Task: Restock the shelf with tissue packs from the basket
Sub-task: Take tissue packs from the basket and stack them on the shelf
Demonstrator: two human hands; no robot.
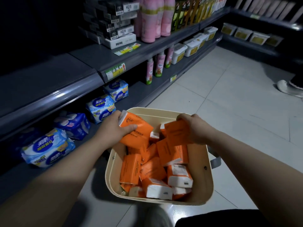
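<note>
Both hands are down in the cream basket, which stands on the tiled floor just beside the bottom shelf and holds a loose heap of orange tissue packs. The left hand grips one pack at the basket's far left corner, thumb across its top face and fingers curled round its far end. The right hand holds a second pack by its upper edge; its fingers wrap over the far side, mostly hidden. To do this step well, the person should probably lift each pack straight up clear of the rim so neighbours are not dragged out. The grip should stay firm but light, since the soft wrap will likely crease. The packs could then go flat and squared into the open stretch near the blue packs.
</note>
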